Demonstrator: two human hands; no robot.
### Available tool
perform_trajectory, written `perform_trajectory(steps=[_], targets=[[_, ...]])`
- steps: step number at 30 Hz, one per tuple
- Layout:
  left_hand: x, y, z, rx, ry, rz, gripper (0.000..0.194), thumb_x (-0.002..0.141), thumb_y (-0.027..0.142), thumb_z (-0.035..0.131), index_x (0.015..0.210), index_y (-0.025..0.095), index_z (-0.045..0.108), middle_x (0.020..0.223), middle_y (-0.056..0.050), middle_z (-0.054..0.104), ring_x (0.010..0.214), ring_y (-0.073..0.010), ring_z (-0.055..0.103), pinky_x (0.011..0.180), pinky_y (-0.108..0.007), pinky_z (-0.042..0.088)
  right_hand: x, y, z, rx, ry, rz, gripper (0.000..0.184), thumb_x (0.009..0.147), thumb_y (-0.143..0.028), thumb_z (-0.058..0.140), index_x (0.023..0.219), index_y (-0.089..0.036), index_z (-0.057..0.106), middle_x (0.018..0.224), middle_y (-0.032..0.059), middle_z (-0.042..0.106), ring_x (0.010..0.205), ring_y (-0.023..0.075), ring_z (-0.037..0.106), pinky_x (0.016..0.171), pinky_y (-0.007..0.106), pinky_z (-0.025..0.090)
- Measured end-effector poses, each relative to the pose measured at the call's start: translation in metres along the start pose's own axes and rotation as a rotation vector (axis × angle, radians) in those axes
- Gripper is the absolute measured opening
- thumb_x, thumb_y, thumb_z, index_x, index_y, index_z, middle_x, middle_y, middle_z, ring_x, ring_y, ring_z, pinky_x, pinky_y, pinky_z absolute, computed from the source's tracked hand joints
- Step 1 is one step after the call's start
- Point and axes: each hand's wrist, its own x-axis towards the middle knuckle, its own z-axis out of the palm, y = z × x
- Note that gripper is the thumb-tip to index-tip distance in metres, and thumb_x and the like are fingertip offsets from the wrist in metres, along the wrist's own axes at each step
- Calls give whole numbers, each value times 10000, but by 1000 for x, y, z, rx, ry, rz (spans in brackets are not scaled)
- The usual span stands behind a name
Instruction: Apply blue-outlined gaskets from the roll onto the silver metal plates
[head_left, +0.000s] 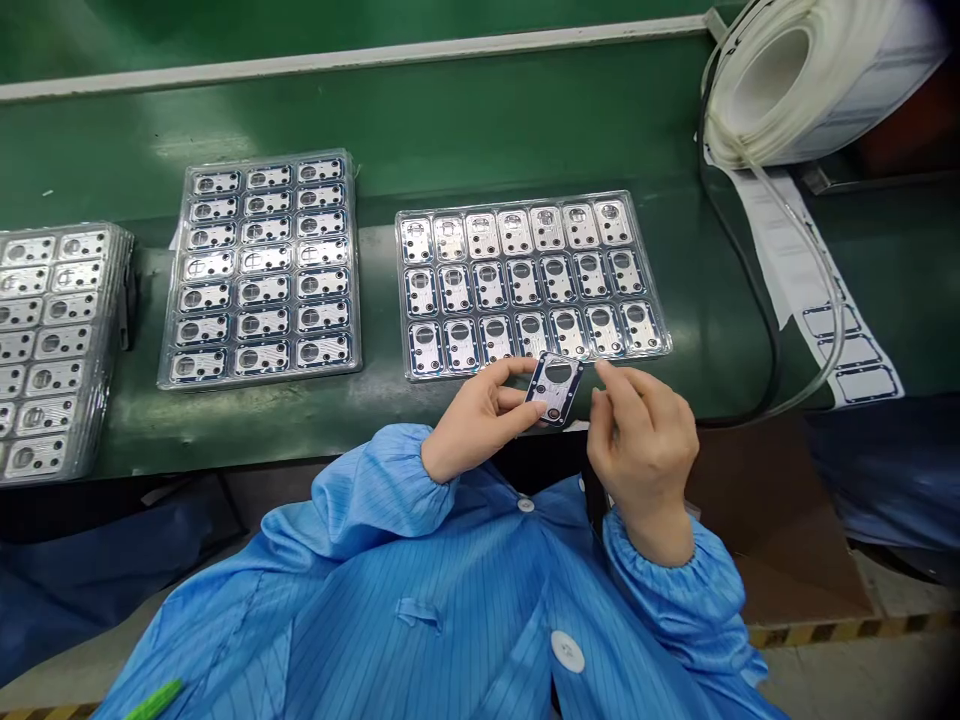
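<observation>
My left hand [487, 415] grips a small flat silver plate [553, 392] by its left side, thumb on top and fingers behind. The plate is rectangular with a dark blue border, one large round opening and smaller dark-ringed holes. It is held tilted just over the front edge of the bench. Close to the plate's right edge is my right hand [649, 440], its fingers curled and the thumb near the index finger. Whether something thin sits between those fingertips I cannot make out. Beyond both hands lies a clear plastic tray [667, 345] with rows of similar plates.
Another filled tray [357, 330] lies left of centre, and a stack of trays [97, 420] stands at the far left. At the right, a large roll of film [825, 80] trails a printed strip [862, 350]. A black cable [739, 260] curves across the green bench [480, 130].
</observation>
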Motion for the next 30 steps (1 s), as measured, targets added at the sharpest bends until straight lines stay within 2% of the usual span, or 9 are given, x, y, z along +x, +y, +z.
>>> perform_trajectory(steps=[2,4,9,13,21,26,30], targets=[[-1,-1,1,27,6,17,499,823,270,710,1249,141,486,615,55,613,613,-108,630,626,-227,444,2,-5,-1,183,-1,124,344,930,-157,540,1257,-216,629,1016,99,734,894,219,700,786,348,538],[-2,-3,4,54,16,48,483,839,276,688,1258,145,486,641,43,625,607,-106,617,610,-224,434,5,-11,-3,351,-46,235,232,947,-221,545,1139,-212,674,923,68,738,811,196,697,727,321,550],[-5,-9,9,248,92,160,412,874,265,630,1257,169,514,691,29,649,563,-86,535,579,-227,398,9,-24,-2,495,-111,328,115,898,-307,637,880,-199,671,716,2,661,627,141,603,576,264,483],[-6,-12,10,295,96,195,399,888,275,612,1263,178,516,761,7,677,585,-92,516,592,-243,384,8,-27,1,561,-110,407,145,910,-271,617,786,-197,623,707,-11,618,625,120,559,558,245,437],[-4,-9,8,185,48,130,438,867,330,656,1246,172,503,628,62,566,502,-66,419,523,-227,318,7,-25,-1,673,-151,502,241,926,-306,590,711,-198,583,674,-18,566,611,120,515,570,260,414],[-4,-12,8,132,0,73,485,852,337,677,1267,173,488,618,57,572,511,-75,456,513,-218,315,7,-23,2,721,-132,594,248,911,-389,614,754,-198,632,681,-17,580,588,117,511,550,258,423],[-5,-14,9,90,-50,32,509,858,345,675,1290,168,475,673,25,623,558,-92,519,538,-221,356,7,-24,3,767,-93,664,275,938,-377,583,741,-200,656,608,-34,542,538,105,483,514,247,388]])
